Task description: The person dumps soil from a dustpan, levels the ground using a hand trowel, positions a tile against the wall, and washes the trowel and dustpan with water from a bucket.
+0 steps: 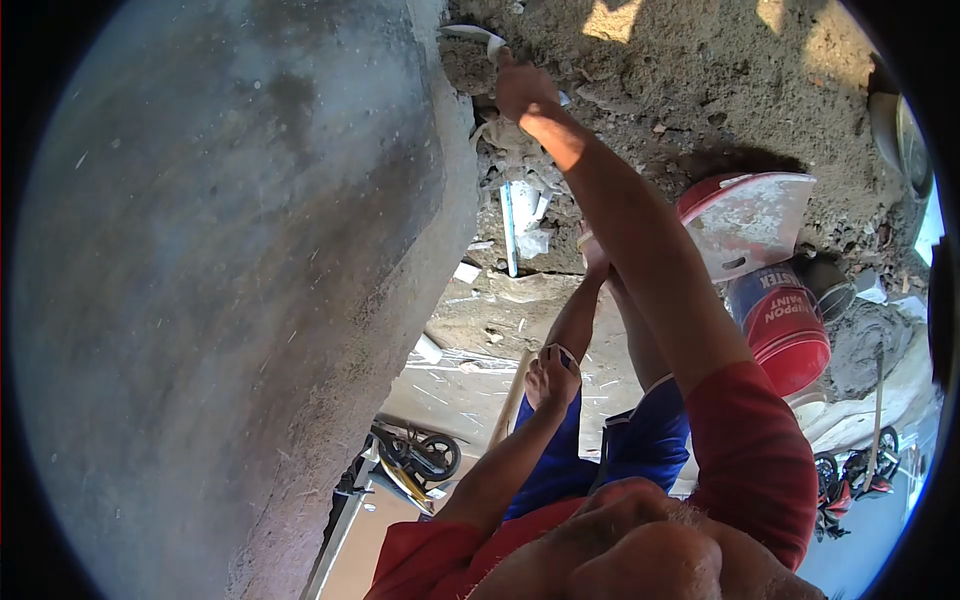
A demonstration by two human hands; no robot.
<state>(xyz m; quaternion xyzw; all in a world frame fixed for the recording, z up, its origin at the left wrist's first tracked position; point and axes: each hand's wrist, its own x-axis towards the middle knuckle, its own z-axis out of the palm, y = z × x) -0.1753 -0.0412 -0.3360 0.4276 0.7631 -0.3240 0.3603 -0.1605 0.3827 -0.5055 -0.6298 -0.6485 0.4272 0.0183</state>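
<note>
My right hand [525, 88], at the end of the outstretched arm, is closed round the handle of a trowel [475, 35]. Its pale, curved blade points left, at the lower edge of the grey cement-faced wall [250, 200]; whether it touches the wall I cannot tell. Rough soil and rubble [640, 110] lie under this hand. My left hand [553, 378] is closed at my bent leg, above the blue shorts [545, 450]. A small dark and whitish thing shows at its fingers, too small to name.
To the right, a worn whitish board [750, 225] leans by a red paint bucket [790, 345], near a grey mortar heap [865, 350]. White plastic scraps [525, 215] litter the ground by my feet. Motorbikes [425, 455] stand behind me.
</note>
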